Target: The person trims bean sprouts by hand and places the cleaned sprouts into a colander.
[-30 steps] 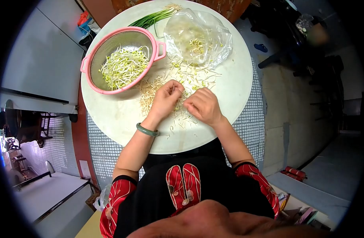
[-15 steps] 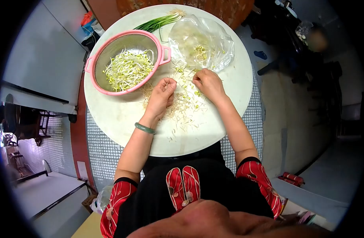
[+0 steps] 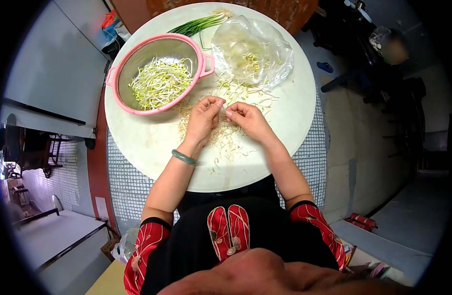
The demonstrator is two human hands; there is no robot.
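Over the middle of the round white table (image 3: 142, 142), my left hand (image 3: 204, 118) is closed in a pinch, with a green bangle on its wrist. My right hand (image 3: 249, 119) pinches just to the right of it, the fingertips of both nearly touching. Whatever lies between the fingers is too small to make out. Loose bean sprouts and trimmed ends (image 3: 227, 140) are scattered under and around both hands. A pink-rimmed colander (image 3: 118, 93) at the left holds a heap of sprouts (image 3: 162, 82). Behind my right hand lies a clear plastic bag (image 3: 272, 51) with sprouts inside.
Green onions (image 3: 199, 23) lie at the table's far edge. A blue slipper (image 3: 325, 67) is on the floor to the right. At the far right, a person, partly blurred, is beside dark furniture.
My right hand went out to the sprouts near the bag and has come back toward me, beside my left hand. My left hand stayed pinched and moved only slightly.
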